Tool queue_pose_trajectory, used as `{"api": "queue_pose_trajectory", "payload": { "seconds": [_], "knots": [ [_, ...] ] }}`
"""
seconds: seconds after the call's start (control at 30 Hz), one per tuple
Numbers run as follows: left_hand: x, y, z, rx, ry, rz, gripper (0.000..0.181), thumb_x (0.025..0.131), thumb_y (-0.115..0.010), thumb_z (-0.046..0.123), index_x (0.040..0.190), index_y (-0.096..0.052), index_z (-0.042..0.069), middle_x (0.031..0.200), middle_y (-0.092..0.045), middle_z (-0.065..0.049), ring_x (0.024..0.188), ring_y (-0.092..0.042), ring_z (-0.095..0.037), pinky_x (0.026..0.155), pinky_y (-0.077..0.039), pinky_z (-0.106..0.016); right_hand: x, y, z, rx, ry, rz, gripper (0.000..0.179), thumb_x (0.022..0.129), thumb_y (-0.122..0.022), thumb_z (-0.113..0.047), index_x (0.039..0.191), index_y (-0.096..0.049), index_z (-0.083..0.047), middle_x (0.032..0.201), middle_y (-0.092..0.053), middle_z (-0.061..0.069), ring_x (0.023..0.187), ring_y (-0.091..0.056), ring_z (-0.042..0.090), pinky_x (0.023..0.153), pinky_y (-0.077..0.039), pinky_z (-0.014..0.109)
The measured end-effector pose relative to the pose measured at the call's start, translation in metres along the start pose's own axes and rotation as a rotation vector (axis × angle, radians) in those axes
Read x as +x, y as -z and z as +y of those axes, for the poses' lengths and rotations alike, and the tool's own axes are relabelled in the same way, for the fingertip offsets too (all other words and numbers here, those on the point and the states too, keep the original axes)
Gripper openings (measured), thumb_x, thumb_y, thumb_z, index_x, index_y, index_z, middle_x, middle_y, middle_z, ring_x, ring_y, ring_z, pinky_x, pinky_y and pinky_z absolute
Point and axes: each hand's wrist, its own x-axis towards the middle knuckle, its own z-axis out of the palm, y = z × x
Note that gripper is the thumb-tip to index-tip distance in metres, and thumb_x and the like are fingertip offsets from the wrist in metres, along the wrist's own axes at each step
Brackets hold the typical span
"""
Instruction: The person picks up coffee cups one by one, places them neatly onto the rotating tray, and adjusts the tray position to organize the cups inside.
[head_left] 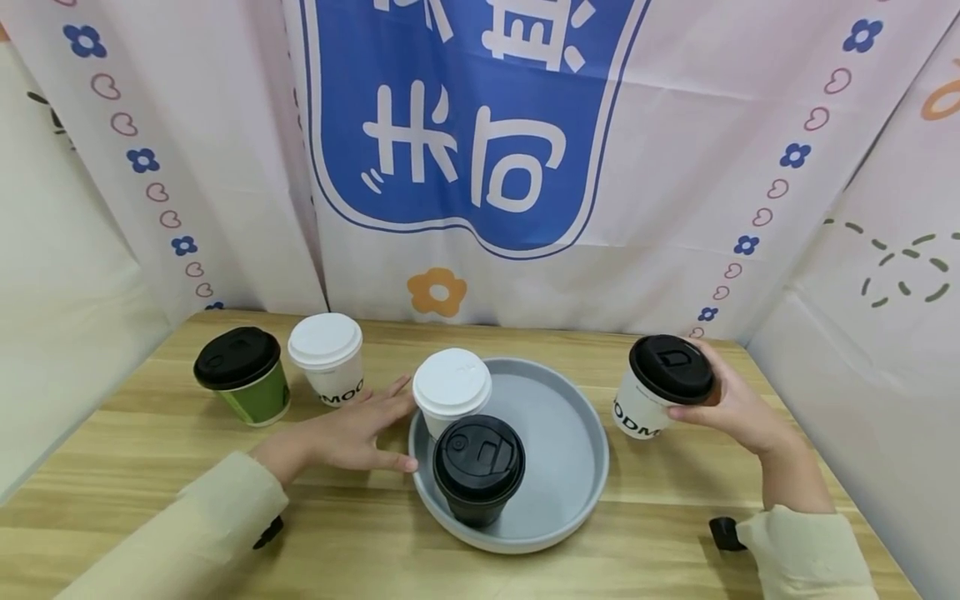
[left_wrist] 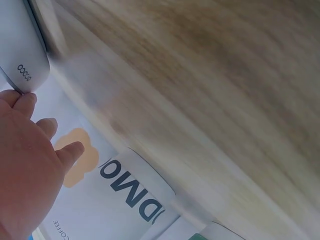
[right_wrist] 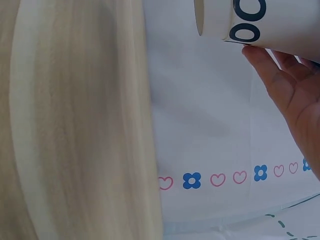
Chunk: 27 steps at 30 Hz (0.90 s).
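Nearest, the cream cloth sleeves (head_left: 180, 533) run off the lower edge; ahead, the left hand (head_left: 356, 429), fingers spread apart, has its thumb at the rim of a round grey tray (head_left: 558, 442), where a black lidded cup (head_left: 478, 471) hides the lower part of a white cup with a white lid (head_left: 452, 387). The right hand (head_left: 731, 408) is clamped on a white cup with a black plastic lid (head_left: 654, 390), right of the tray, which hides some fingers and cuts its lettering short. Bare wooden worktop (head_left: 660, 492) separates that cup from the tray.
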Motion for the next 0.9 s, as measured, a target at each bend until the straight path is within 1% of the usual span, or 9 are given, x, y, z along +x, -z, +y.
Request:
{"api": "queue_pose_trajectory", "payload": {
  "seconds": [0.23,0.37,0.47,0.57,0.77,0.9],
  "knots": [
    [0.0,-0.001,0.0,-0.009,0.001,0.004,0.102,0.084,-0.065,0.066,0.161,-0.011,0.026,0.169,-0.007,-0.002,0.156,-0.001,-0.035,0.117,-0.005,-0.073,0.007,-0.002,-0.011,0.012,0.04,-0.033,0.081,0.079,-0.066,0.02,0.147,-0.037,-0.013,0.137,-0.046,-0.009,0.112,-0.056,0.0,0.085,-0.055,0.018],
    [0.0,-0.001,0.0,-0.008,0.011,0.005,0.103,0.083,-0.064,0.068,0.161,-0.011,0.027,0.169,-0.007,-0.002,0.156,-0.001,-0.034,0.117,-0.005,-0.073,0.009,-0.002,-0.017,0.004,0.064,-0.05,0.081,0.077,-0.067,0.021,0.146,-0.037,-0.01,0.135,-0.05,-0.009,0.112,-0.056,0.001,0.083,-0.056,0.02],
    [0.0,-0.001,0.0,-0.009,0.021,0.001,0.105,0.082,-0.063,0.071,0.161,-0.01,0.028,0.168,-0.006,0.0,0.156,-0.001,-0.032,0.118,-0.004,-0.071,0.01,-0.004,-0.021,-0.004,0.063,-0.048,0.081,0.076,-0.069,0.02,0.146,-0.037,-0.008,0.135,-0.051,-0.009,0.111,-0.057,0.002,0.082,-0.057,0.021],
    [0.0,-0.001,-0.001,-0.015,0.021,0.002,0.105,0.082,-0.064,0.071,0.161,-0.011,0.027,0.168,-0.005,0.0,0.156,-0.001,-0.032,0.118,-0.004,-0.071,0.011,-0.007,-0.023,0.001,0.064,-0.056,0.082,0.075,-0.069,0.02,0.145,-0.037,-0.008,0.135,-0.053,-0.01,0.112,-0.058,0.002,0.084,-0.056,0.02],
    [0.0,-0.001,0.0,-0.03,0.019,0.005,0.105,0.082,-0.065,0.069,0.161,-0.01,0.028,0.168,-0.006,0.001,0.156,-0.001,-0.033,0.117,-0.004,-0.072,0.016,-0.015,-0.023,0.034,0.086,-0.12,0.086,0.074,-0.07,0.022,0.148,-0.035,-0.007,0.137,-0.054,-0.008,0.117,-0.059,0.003,0.092,-0.054,0.019],
    [0.0,-0.002,-0.001,-0.027,0.019,0.006,0.105,0.082,-0.065,0.07,0.161,-0.009,0.029,0.168,-0.007,0.002,0.156,-0.001,-0.032,0.117,-0.005,-0.072,0.02,-0.021,-0.025,0.014,0.106,-0.147,0.088,0.073,-0.072,0.021,0.148,-0.033,-0.004,0.138,-0.053,-0.005,0.119,-0.058,0.004,0.094,-0.054,0.02]
  ]
}}
